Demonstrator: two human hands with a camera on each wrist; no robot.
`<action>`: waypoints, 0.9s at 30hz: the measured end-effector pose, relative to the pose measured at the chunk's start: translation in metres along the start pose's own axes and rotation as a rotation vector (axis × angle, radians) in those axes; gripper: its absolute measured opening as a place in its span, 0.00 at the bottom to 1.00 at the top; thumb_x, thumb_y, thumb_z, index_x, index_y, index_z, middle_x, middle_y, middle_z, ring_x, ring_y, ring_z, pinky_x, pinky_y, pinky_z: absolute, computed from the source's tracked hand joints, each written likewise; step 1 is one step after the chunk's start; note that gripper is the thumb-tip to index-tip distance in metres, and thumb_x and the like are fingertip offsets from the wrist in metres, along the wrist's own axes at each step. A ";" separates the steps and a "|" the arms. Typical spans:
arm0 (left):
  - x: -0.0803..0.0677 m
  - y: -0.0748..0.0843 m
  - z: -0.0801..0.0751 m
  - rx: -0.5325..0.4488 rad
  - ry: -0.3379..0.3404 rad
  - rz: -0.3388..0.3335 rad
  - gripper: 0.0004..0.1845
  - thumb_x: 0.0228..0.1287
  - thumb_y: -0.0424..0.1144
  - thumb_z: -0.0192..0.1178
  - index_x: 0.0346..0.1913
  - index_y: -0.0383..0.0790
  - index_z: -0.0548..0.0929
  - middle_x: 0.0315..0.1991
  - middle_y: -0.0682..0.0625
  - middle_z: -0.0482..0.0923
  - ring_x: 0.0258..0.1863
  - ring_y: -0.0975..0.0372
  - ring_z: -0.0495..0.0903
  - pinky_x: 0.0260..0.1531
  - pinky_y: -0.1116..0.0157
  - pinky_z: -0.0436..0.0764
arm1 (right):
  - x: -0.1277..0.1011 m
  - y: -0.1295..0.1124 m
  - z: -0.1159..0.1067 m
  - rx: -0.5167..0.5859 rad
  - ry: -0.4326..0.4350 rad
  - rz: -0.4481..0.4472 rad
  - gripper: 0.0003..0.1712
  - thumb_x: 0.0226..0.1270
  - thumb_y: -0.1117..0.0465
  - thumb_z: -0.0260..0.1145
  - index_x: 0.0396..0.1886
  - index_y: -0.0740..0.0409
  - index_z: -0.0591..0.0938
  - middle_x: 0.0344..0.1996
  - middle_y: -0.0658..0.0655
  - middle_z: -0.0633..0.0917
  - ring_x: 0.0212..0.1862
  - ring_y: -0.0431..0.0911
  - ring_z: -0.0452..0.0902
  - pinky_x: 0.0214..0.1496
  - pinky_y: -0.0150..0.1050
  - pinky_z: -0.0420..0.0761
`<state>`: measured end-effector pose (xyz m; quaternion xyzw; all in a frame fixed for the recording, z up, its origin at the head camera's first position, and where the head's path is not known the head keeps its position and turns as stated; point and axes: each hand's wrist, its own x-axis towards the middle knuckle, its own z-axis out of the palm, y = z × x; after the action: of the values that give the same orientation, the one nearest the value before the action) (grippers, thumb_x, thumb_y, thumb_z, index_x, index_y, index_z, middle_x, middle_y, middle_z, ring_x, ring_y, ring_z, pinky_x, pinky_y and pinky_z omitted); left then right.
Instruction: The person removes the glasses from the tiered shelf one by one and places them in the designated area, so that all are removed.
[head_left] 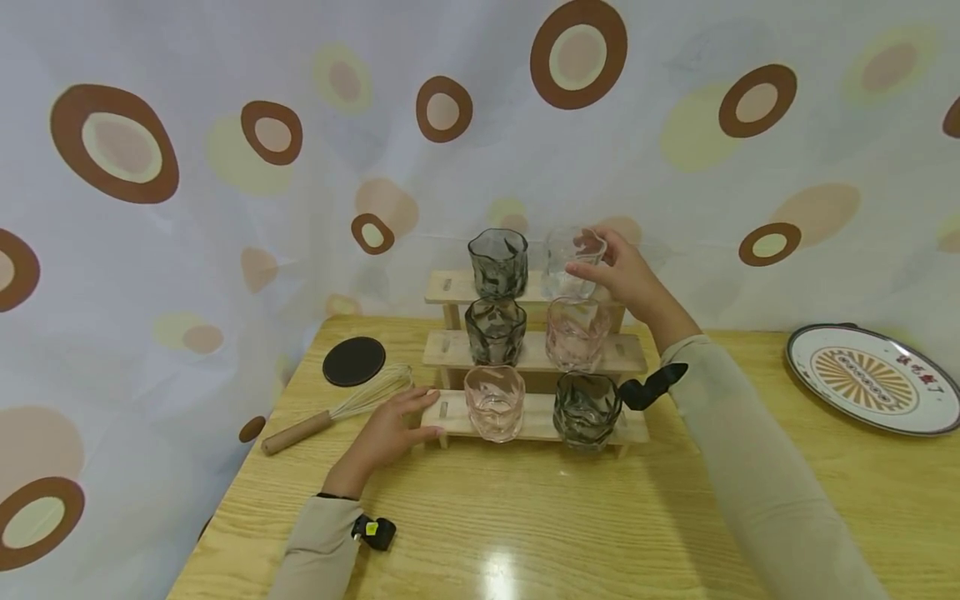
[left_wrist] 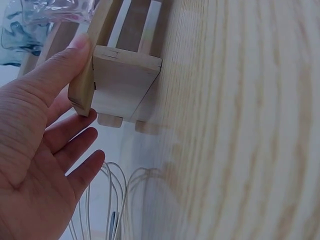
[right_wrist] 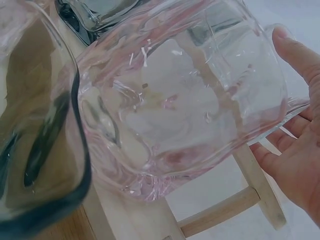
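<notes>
A three-tier wooden rack stands on the table and carries several faceted glasses. On its top tier my right hand cups a clear glass, thumb at the front and fingers over the rim, next to a grey glass. In the right wrist view my right hand appears beside the pink glass of the middle tier. My left hand lies with straight fingers against the left end of the bottom shelf; its thumb touches the wood. A pink glass and a grey glass stand on the bottom tier.
A wire whisk with a wooden handle and a black round coaster lie left of the rack. A patterned plate sits at the far right. A spotted curtain hangs behind the table.
</notes>
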<state>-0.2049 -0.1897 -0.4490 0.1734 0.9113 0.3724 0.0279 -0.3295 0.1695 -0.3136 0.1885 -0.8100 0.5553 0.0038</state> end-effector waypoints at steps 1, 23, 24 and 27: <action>0.000 0.000 0.000 0.001 0.000 0.001 0.34 0.56 0.46 0.68 0.65 0.39 0.72 0.67 0.38 0.64 0.68 0.43 0.57 0.64 0.44 0.60 | -0.001 0.000 0.000 -0.006 0.005 0.000 0.40 0.66 0.53 0.65 0.72 0.57 0.58 0.66 0.60 0.64 0.69 0.56 0.57 0.62 0.56 0.65; -0.001 0.001 -0.001 0.013 -0.013 0.015 0.35 0.56 0.46 0.68 0.66 0.38 0.71 0.67 0.37 0.63 0.68 0.42 0.57 0.64 0.43 0.61 | -0.022 0.000 -0.037 -0.038 0.099 0.017 0.37 0.66 0.49 0.64 0.69 0.51 0.61 0.61 0.55 0.65 0.59 0.46 0.62 0.53 0.46 0.66; -0.001 0.001 -0.001 0.013 -0.014 0.014 0.35 0.56 0.46 0.68 0.66 0.39 0.71 0.67 0.37 0.63 0.68 0.42 0.57 0.64 0.44 0.61 | -0.024 0.000 -0.040 -0.038 0.103 0.015 0.37 0.66 0.49 0.64 0.70 0.52 0.61 0.61 0.56 0.65 0.60 0.47 0.62 0.54 0.47 0.66; -0.001 0.002 -0.001 0.020 -0.018 0.008 0.35 0.56 0.47 0.67 0.66 0.40 0.71 0.68 0.38 0.63 0.68 0.43 0.57 0.64 0.44 0.61 | -0.031 0.004 -0.051 -0.038 0.112 0.011 0.37 0.66 0.51 0.64 0.71 0.53 0.60 0.62 0.56 0.66 0.64 0.49 0.60 0.58 0.47 0.66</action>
<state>-0.2037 -0.1895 -0.4472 0.1807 0.9139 0.3620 0.0328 -0.3127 0.2261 -0.3037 0.1525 -0.8201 0.5493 0.0495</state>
